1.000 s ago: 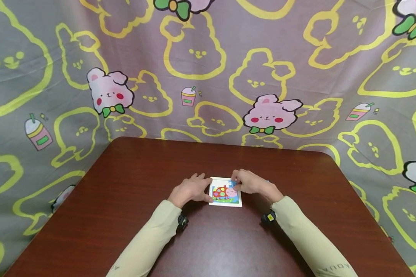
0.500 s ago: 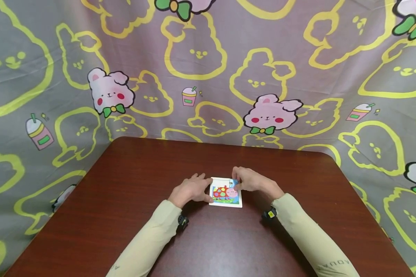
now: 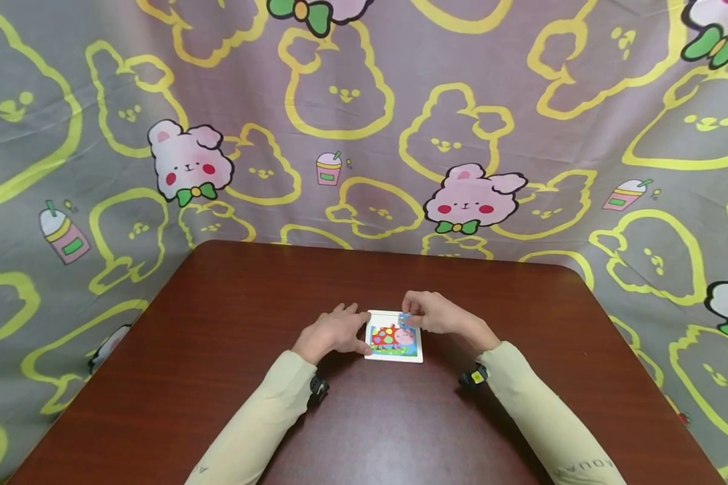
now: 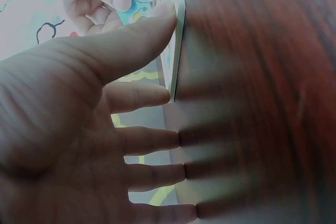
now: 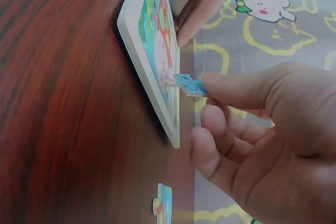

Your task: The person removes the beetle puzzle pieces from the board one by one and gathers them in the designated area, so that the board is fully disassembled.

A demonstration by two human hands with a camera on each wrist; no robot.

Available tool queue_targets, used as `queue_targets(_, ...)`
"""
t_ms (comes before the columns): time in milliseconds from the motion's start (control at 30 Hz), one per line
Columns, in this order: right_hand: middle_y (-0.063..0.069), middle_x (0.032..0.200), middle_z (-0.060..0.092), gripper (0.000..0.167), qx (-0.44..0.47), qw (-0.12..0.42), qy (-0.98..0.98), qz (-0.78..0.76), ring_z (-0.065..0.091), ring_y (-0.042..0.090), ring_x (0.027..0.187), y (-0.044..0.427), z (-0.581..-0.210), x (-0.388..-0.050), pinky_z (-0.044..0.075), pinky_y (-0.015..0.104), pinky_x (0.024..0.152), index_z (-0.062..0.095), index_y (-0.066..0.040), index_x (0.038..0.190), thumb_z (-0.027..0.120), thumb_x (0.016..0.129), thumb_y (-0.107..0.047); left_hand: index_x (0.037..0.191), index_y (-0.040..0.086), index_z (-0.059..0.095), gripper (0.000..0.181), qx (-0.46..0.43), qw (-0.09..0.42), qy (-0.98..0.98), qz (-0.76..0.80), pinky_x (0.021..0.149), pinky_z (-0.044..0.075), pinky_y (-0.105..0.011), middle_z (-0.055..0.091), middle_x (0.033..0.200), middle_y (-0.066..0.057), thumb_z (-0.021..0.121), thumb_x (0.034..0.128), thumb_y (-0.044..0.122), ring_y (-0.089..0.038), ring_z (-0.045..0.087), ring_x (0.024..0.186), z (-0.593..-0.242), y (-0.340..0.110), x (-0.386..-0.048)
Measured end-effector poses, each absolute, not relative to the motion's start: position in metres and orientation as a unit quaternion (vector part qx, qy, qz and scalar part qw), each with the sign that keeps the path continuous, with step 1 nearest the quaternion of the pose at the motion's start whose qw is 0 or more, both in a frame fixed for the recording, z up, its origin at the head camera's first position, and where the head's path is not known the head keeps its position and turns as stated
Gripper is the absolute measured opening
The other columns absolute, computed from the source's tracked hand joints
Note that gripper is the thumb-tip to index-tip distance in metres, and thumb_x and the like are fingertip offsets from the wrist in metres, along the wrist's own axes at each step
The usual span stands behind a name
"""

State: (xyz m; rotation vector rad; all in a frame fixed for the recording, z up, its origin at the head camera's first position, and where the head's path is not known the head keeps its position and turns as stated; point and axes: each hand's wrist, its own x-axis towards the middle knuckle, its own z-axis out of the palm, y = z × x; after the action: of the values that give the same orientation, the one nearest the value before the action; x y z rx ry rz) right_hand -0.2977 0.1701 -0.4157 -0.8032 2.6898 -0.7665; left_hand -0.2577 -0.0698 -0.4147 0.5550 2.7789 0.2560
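A jigsaw puzzle in a white-framed board (image 3: 394,360) lies flat on the table, its picture a pink animal with a red, spotted body. My left hand (image 3: 335,330) steadies the board's left side, thumb and index finger touching the frame; in the left wrist view its fingers (image 4: 152,176) are spread straight, tips on the tabletop. Over the board's upper right part, my right hand (image 3: 441,315) pinches a small blue jigsaw piece (image 5: 190,84) between thumb and fingers. In the right wrist view that piece is tilted above the board; whether it touches is unclear.
Another loose jigsaw piece (image 5: 164,203) lies on the brown table (image 3: 267,283) beyond the board's right side, seen in the right wrist view. A patterned cloth (image 3: 364,101) hangs behind and at both sides of the table.
My right hand has shifted slightly left, and the blue jigsaw piece in it has turned and now shows its face more. The left hand and the board have stayed put.
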Motion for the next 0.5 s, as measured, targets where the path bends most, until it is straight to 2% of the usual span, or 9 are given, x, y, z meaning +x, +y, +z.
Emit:
queue_targets(233,0.003,0.079,0.059,0.013,-0.258,0.124,0.905,-0.315,0.054,0.016,0.057,0.188,-0.413,-0.298,0.047,0.029,0.05,0.06,-0.012,0.098,0.07,0.091,-0.017,0.149,0.019,0.042,0.076,0.197,0.153,0.964,0.09,0.113,0.03,-0.063,0.031,0.159,-0.016,0.072,0.0857,0.047,-0.041,0.025,0.148,-0.415,-0.071,-0.257)
queue_targets(400,0.01,0.08,0.06,0.015,-0.247,0.152,0.88,-0.376,0.057,0.027,0.062,0.207,-0.412,-0.298,0.052,0.038,0.055,0.059,-0.009,0.098,0.07,0.091,-0.017,0.149,0.019,0.043,0.076,0.198,0.151,0.965,0.088,0.112,0.031,-0.063,0.032,0.159,-0.016,0.072,0.0852,0.048,-0.041,0.026,0.148,-0.417,-0.071,-0.257)
queue_targets(500,0.016,0.082,0.061,0.016,-0.249,0.156,0.872,-0.391,0.058,0.029,0.064,0.22,-0.414,-0.299,0.053,0.041,0.056,0.058,-0.007,0.1,0.068,0.093,-0.017,0.148,0.018,0.044,0.076,0.198,0.15,0.964,0.09,0.112,0.031,-0.064,0.033,0.158,-0.016,0.073,0.0846,0.048,-0.041,0.026,0.147,-0.417,-0.072,-0.256)
